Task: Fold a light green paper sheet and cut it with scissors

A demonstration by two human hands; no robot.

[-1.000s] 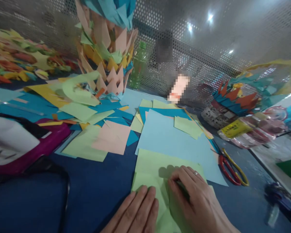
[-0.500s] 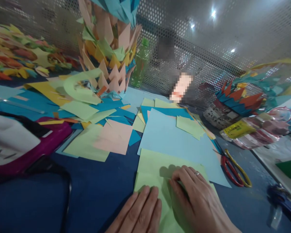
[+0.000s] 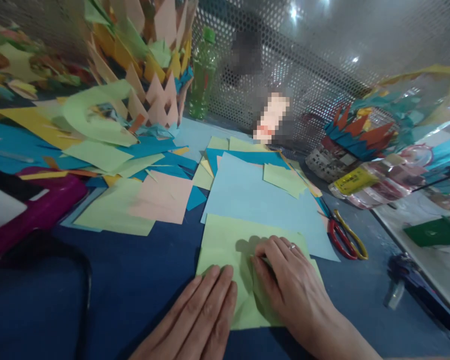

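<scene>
A sheet of light green paper (image 3: 225,235) lies in front of me, overlapping the near edge of a larger light blue sheet (image 3: 240,195). My left hand (image 3: 206,305) rests flat on the green paper's left side, fingers stretched out close together. On the right side, my right hand (image 3: 288,280), with a ring on one finger, has its fingers curled and the thumb near the index finger, pinching the green paper where it is slightly raised. The fingertips are partly hidden behind the hand.
Scissors (image 3: 347,237) with red and yellow handles lie at right, near a dark blue tool (image 3: 408,275). A purple device (image 3: 52,210) with a black cord sits left. Behind are paper scraps (image 3: 108,155), a folded-paper tower (image 3: 157,95), a green bottle (image 3: 203,75) and a paper-trimmed basket (image 3: 333,160).
My view has tipped down and turned right, so everything sits higher and further left. The green paper's near edge now shows. Both hands keep nearly the same places on it.
</scene>
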